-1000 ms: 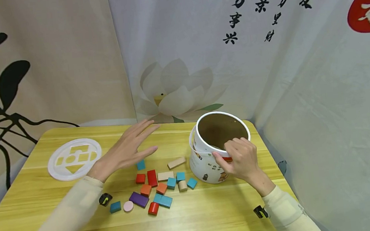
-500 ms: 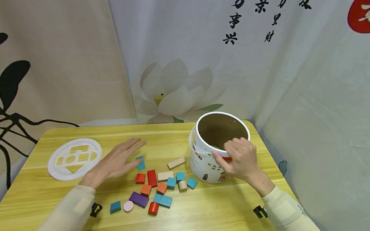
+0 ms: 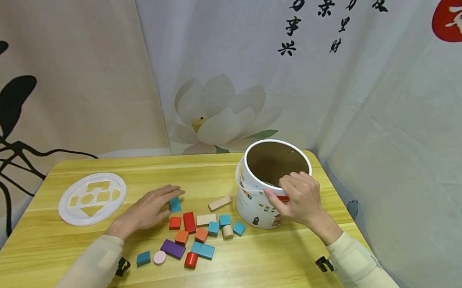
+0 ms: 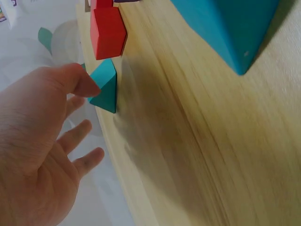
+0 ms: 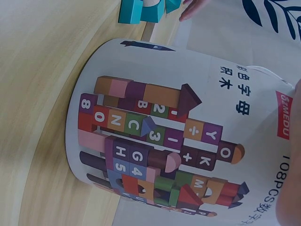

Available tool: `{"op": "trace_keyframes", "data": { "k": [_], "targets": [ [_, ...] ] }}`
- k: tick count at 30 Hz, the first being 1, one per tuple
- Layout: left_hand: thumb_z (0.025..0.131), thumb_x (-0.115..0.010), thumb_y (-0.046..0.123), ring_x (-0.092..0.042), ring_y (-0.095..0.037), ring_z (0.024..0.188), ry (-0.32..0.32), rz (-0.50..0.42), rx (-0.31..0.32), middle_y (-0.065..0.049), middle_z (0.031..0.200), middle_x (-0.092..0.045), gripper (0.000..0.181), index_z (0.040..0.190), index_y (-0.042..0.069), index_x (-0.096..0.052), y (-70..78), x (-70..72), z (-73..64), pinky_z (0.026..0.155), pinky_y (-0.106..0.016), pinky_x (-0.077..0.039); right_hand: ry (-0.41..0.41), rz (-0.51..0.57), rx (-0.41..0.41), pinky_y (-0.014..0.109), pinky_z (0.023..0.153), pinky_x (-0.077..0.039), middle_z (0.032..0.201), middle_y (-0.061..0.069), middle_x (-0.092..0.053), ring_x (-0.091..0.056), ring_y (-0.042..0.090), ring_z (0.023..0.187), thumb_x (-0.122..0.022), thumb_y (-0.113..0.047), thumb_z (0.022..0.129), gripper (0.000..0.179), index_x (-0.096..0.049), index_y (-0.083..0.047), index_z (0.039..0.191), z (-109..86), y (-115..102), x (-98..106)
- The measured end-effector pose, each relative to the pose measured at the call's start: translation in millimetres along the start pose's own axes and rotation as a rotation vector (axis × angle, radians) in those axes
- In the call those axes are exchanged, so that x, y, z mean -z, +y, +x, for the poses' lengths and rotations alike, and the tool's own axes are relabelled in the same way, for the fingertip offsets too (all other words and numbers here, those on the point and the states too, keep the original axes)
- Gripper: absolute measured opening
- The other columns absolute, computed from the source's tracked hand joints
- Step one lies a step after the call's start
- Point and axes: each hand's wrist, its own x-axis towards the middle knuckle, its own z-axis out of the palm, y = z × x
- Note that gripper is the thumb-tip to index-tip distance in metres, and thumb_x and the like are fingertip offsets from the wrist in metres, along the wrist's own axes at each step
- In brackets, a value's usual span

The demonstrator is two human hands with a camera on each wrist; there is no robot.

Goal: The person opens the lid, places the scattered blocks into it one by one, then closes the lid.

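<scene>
My left hand (image 3: 147,211) is low over the table beside a blue triangular block (image 3: 175,204), its fingers loosely extended. In the left wrist view the thumb overlaps that block (image 4: 107,87), while the other fingers (image 4: 89,161) are spread apart. My right hand (image 3: 300,197) grips the near rim of a white toy-block bucket (image 3: 258,211), with the thumb outside and the curled fingers over the edge. Printed block towers cover the bucket's side (image 5: 155,136) in the right wrist view. The visible inside of the bucket is brown, and part of its floor is hidden.
Several loose blocks lie mid-table, among them a purple block (image 3: 173,249), a red block (image 3: 189,222), a pink disc (image 3: 160,257) and a wooden plank (image 3: 220,204). A white lid with shaped cutouts (image 3: 71,216) lies at the back left. A printed curtain (image 3: 220,33) hangs behind.
My left hand has come down and drawn back to the left, ending beside the blue triangular block. The right hand keeps its grip on the bucket, which stays in place.
</scene>
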Motion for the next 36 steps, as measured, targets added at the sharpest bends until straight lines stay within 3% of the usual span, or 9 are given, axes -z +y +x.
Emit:
{"op": "trace_keyframes", "data": {
  "k": [6,12,17,22,29,36],
  "targets": [
    [0.101,-0.073,-0.004,-0.054,-0.053,0.156,-0.024,0.007,0.015,-0.024,0.160,-0.065,0.053,0.153,0.003,-0.068,0.8,-1.7,1.7,0.125,-0.072,-0.047,0.003,0.001,0.002,0.034,0.050,-0.027,0.057,-0.004,-0.037,-0.032,0.014,0.053,-0.060,-0.050,0.109,0.059,-0.043,-0.014,0.065,-0.6,0.2,-0.4],
    [0.095,-0.075,-0.009,-0.068,-0.048,0.140,-0.011,0.027,0.014,-0.025,0.149,-0.071,0.046,0.139,0.000,-0.077,-2.0,-3.4,1.9,0.118,-0.067,-0.056,-0.004,0.002,-0.005,0.034,0.050,-0.027,0.056,-0.004,-0.037,-0.032,0.014,0.053,-0.059,-0.051,0.109,0.059,-0.043,-0.015,0.065,-1.8,-0.4,-1.0],
    [0.095,-0.079,-0.003,-0.070,-0.045,0.132,-0.004,0.054,0.051,-0.023,0.144,-0.073,0.041,0.136,0.003,-0.079,-5.6,-4.0,-1.5,0.114,-0.065,-0.059,-0.004,0.001,-0.005,0.034,0.050,-0.028,0.057,-0.004,-0.037,-0.033,0.015,0.053,-0.059,-0.050,0.109,0.059,-0.044,-0.014,0.066,-1.9,-0.8,-1.1],
    [0.096,-0.085,0.006,-0.075,-0.035,0.115,0.003,0.061,0.065,-0.017,0.130,-0.076,0.036,0.132,0.004,-0.080,-8.2,-4.8,-3.6,0.102,-0.058,-0.065,-0.001,-0.001,0.000,0.034,0.050,-0.028,0.056,-0.004,-0.037,-0.033,0.015,0.052,-0.060,-0.050,0.109,0.058,-0.044,-0.014,0.066,-1.8,-0.7,-1.3],
    [0.098,-0.088,0.012,-0.073,-0.021,0.099,-0.001,0.052,0.103,-0.013,0.121,-0.076,0.034,0.130,0.004,-0.080,-8.8,-3.6,-3.3,0.094,-0.052,-0.067,0.006,-0.003,0.003,0.033,0.050,-0.026,0.056,-0.004,-0.037,-0.032,0.015,0.052,-0.059,-0.050,0.109,0.058,-0.044,-0.014,0.066,-1.5,0.0,-1.2],
    [0.100,-0.086,0.018,-0.068,-0.018,0.097,0.021,-0.019,0.179,-0.008,0.117,-0.076,0.031,0.126,0.005,-0.078,-7.0,1.6,-4.0,0.092,-0.048,-0.066,0.013,-0.006,0.008,0.033,0.050,-0.026,0.056,-0.004,-0.036,-0.032,0.015,0.052,-0.059,-0.050,0.109,0.059,-0.043,-0.014,0.065,-0.9,0.3,-1.7]
  ]
}}
